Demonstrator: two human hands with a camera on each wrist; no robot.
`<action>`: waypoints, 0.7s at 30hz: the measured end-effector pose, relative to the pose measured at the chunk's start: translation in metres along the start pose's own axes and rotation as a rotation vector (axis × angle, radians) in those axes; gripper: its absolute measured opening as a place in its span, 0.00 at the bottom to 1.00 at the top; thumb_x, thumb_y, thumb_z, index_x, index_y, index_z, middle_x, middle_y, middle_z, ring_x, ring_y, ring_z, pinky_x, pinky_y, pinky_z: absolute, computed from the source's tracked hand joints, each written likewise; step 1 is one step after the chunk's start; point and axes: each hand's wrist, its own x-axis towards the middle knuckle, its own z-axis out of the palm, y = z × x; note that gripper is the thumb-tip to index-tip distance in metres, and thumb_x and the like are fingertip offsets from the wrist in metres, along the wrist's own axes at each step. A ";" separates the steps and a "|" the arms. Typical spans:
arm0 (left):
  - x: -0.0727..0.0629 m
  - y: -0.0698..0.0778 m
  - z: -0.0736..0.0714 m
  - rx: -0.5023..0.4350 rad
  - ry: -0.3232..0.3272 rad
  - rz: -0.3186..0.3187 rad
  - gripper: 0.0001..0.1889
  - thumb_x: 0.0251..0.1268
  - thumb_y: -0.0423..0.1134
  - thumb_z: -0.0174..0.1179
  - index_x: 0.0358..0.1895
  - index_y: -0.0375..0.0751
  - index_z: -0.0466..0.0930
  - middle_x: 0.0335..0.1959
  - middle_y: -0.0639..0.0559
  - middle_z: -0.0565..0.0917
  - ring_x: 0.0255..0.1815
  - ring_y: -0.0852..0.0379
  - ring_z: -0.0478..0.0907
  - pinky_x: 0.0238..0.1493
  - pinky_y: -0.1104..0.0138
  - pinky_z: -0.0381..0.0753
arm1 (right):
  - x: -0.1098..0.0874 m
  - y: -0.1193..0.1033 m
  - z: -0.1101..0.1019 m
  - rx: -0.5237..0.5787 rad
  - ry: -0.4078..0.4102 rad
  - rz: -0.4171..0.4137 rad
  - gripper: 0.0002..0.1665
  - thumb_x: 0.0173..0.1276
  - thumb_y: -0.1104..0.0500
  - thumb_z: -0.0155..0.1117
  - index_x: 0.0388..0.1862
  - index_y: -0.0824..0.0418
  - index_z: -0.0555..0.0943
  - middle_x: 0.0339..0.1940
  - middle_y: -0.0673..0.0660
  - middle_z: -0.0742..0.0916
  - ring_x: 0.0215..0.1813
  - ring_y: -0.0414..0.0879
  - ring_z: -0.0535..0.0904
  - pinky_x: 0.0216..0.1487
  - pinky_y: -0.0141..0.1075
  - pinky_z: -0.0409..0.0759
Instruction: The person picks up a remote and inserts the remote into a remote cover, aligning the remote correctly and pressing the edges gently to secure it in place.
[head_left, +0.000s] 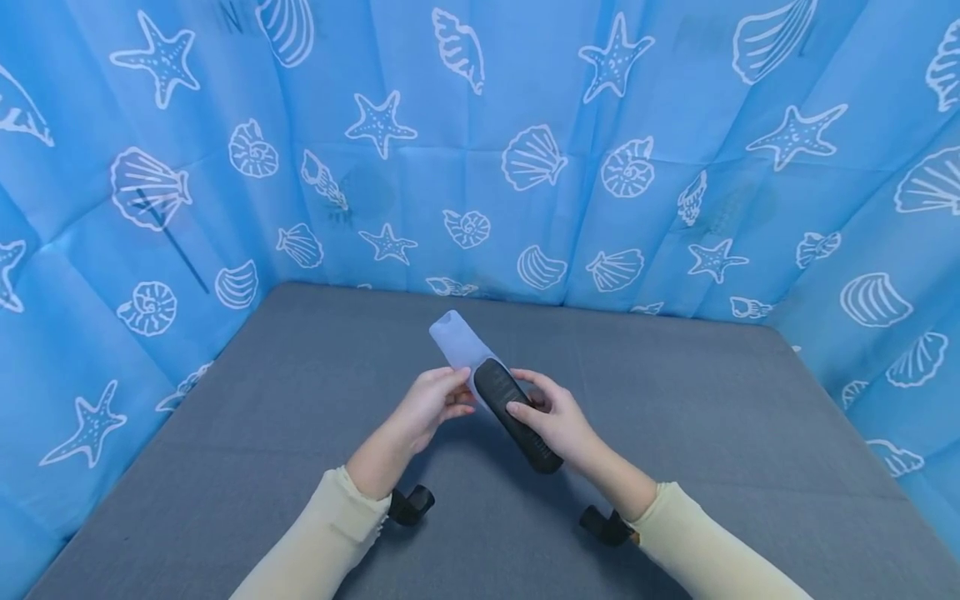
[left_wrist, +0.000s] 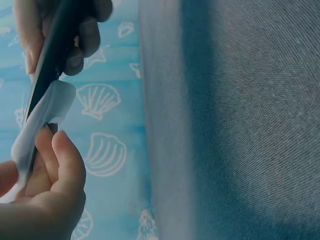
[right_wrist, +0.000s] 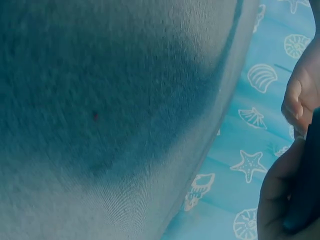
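A black remote control (head_left: 521, 429) was held at a slant above the grey worktop (head_left: 300, 417), its upper end inside a translucent cover (head_left: 457, 337). The right hand (head_left: 558, 421) gripped the remote's bare lower part, thumb on its face; the left hand (head_left: 435, 403) pinched the cover between thumb and fingers. Behind hung a blue curtain (head_left: 465, 175) printed with white shells and starfish.

the head view is bright and even, a soft shadow falling just beside the black remote control (head_left: 522, 435); both wrist views look dimmer, bluish, the remote control nearly silhouetted.
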 end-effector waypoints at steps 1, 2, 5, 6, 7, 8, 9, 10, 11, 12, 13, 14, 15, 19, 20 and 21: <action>0.000 0.000 0.000 -0.010 -0.008 0.000 0.14 0.77 0.37 0.48 0.45 0.28 0.76 0.31 0.49 0.80 0.34 0.58 0.77 0.42 0.66 0.80 | 0.001 0.000 -0.001 0.004 -0.008 0.000 0.29 0.72 0.63 0.59 0.69 0.67 0.66 0.39 0.63 0.84 0.40 0.49 0.81 0.40 0.39 0.79; 0.000 0.000 -0.001 -0.021 -0.015 0.000 0.13 0.76 0.37 0.48 0.45 0.28 0.76 0.31 0.50 0.80 0.34 0.58 0.78 0.43 0.66 0.80 | 0.001 0.000 -0.003 0.007 -0.020 -0.001 0.29 0.72 0.62 0.59 0.69 0.67 0.66 0.39 0.63 0.83 0.39 0.49 0.81 0.40 0.39 0.79; 0.001 0.000 -0.002 -0.038 -0.033 -0.017 0.13 0.74 0.38 0.51 0.45 0.28 0.76 0.29 0.51 0.80 0.32 0.59 0.78 0.43 0.65 0.81 | 0.003 -0.001 -0.009 -0.013 -0.063 0.005 0.29 0.72 0.61 0.59 0.69 0.66 0.67 0.39 0.61 0.83 0.39 0.48 0.80 0.40 0.40 0.78; 0.001 0.000 -0.002 -0.041 -0.037 -0.026 0.12 0.73 0.37 0.52 0.45 0.28 0.76 0.28 0.51 0.80 0.32 0.59 0.79 0.42 0.65 0.81 | 0.004 -0.001 -0.011 -0.028 -0.081 0.008 0.29 0.72 0.61 0.59 0.69 0.66 0.67 0.39 0.61 0.83 0.39 0.49 0.79 0.41 0.40 0.77; 0.001 0.000 -0.002 -0.039 -0.041 -0.032 0.13 0.73 0.37 0.53 0.46 0.27 0.76 0.27 0.52 0.81 0.31 0.59 0.79 0.42 0.65 0.81 | 0.005 -0.001 -0.014 -0.046 -0.100 0.009 0.29 0.72 0.61 0.59 0.69 0.66 0.67 0.39 0.61 0.83 0.39 0.49 0.79 0.41 0.40 0.77; 0.000 0.000 -0.002 -0.034 -0.042 -0.039 0.13 0.72 0.37 0.54 0.47 0.27 0.76 0.26 0.52 0.81 0.30 0.60 0.79 0.41 0.66 0.81 | 0.006 -0.001 -0.017 -0.061 -0.119 0.010 0.29 0.72 0.60 0.59 0.69 0.66 0.67 0.40 0.61 0.83 0.39 0.49 0.79 0.41 0.40 0.77; 0.000 0.000 -0.001 -0.032 -0.041 -0.042 0.13 0.71 0.36 0.55 0.47 0.26 0.76 0.25 0.52 0.81 0.28 0.60 0.80 0.39 0.67 0.82 | 0.007 -0.001 -0.019 -0.075 -0.139 0.012 0.29 0.72 0.60 0.59 0.69 0.66 0.67 0.40 0.62 0.83 0.39 0.49 0.79 0.42 0.41 0.76; 0.000 0.000 0.000 -0.027 -0.033 -0.044 0.13 0.71 0.35 0.55 0.48 0.26 0.75 0.25 0.51 0.81 0.27 0.61 0.80 0.38 0.68 0.82 | 0.008 -0.002 -0.022 -0.090 -0.157 0.012 0.29 0.72 0.60 0.59 0.69 0.66 0.67 0.40 0.61 0.83 0.40 0.49 0.78 0.42 0.41 0.76; 0.000 -0.001 0.001 -0.026 -0.020 -0.043 0.13 0.71 0.34 0.56 0.49 0.25 0.75 0.24 0.51 0.81 0.26 0.61 0.80 0.36 0.68 0.82 | 0.010 -0.002 -0.024 -0.099 -0.176 0.013 0.29 0.72 0.60 0.59 0.69 0.67 0.67 0.41 0.62 0.83 0.40 0.49 0.79 0.42 0.41 0.76; 0.000 -0.002 0.003 -0.025 -0.005 -0.039 0.13 0.71 0.33 0.56 0.49 0.24 0.75 0.24 0.50 0.81 0.26 0.61 0.80 0.35 0.69 0.82 | 0.011 -0.003 -0.027 -0.105 -0.194 0.016 0.29 0.72 0.60 0.59 0.69 0.67 0.67 0.41 0.62 0.84 0.40 0.49 0.79 0.43 0.41 0.76; 0.000 -0.002 0.004 -0.030 0.013 -0.037 0.13 0.70 0.33 0.56 0.50 0.24 0.75 0.25 0.50 0.81 0.25 0.61 0.80 0.34 0.69 0.82 | 0.013 -0.003 -0.029 -0.111 -0.205 0.022 0.29 0.72 0.59 0.59 0.68 0.68 0.67 0.41 0.61 0.83 0.40 0.49 0.78 0.43 0.41 0.76; 0.000 -0.003 0.006 -0.040 0.032 -0.034 0.13 0.70 0.32 0.56 0.50 0.24 0.74 0.25 0.49 0.80 0.25 0.61 0.80 0.34 0.70 0.82 | 0.015 -0.004 -0.032 -0.114 -0.212 0.034 0.29 0.72 0.59 0.59 0.68 0.68 0.67 0.42 0.61 0.83 0.40 0.49 0.78 0.43 0.40 0.76; 0.000 -0.004 0.007 -0.052 0.052 -0.029 0.13 0.70 0.32 0.56 0.51 0.24 0.74 0.26 0.48 0.80 0.25 0.61 0.80 0.33 0.70 0.82 | 0.016 -0.005 -0.034 -0.115 -0.216 0.046 0.29 0.73 0.58 0.58 0.68 0.69 0.67 0.42 0.61 0.83 0.41 0.49 0.78 0.43 0.40 0.76; 0.001 -0.007 0.010 -0.114 0.121 -0.019 0.13 0.70 0.32 0.57 0.51 0.25 0.72 0.28 0.47 0.78 0.24 0.62 0.79 0.32 0.71 0.82 | 0.021 -0.005 -0.047 -0.104 -0.179 0.113 0.29 0.75 0.56 0.55 0.69 0.69 0.67 0.50 0.64 0.81 0.46 0.49 0.78 0.46 0.40 0.75; 0.001 -0.007 0.011 -0.130 0.132 -0.013 0.13 0.70 0.32 0.56 0.51 0.26 0.72 0.28 0.47 0.78 0.24 0.62 0.79 0.32 0.71 0.82 | 0.021 -0.006 -0.051 -0.085 -0.166 0.135 0.29 0.76 0.55 0.54 0.69 0.69 0.66 0.52 0.65 0.81 0.47 0.49 0.78 0.46 0.40 0.76; 0.001 -0.007 0.011 -0.148 0.145 -0.008 0.13 0.71 0.32 0.56 0.51 0.26 0.71 0.28 0.47 0.78 0.24 0.62 0.79 0.32 0.71 0.82 | 0.022 -0.006 -0.054 -0.054 -0.152 0.154 0.30 0.76 0.54 0.52 0.70 0.70 0.65 0.53 0.64 0.81 0.48 0.48 0.78 0.46 0.40 0.76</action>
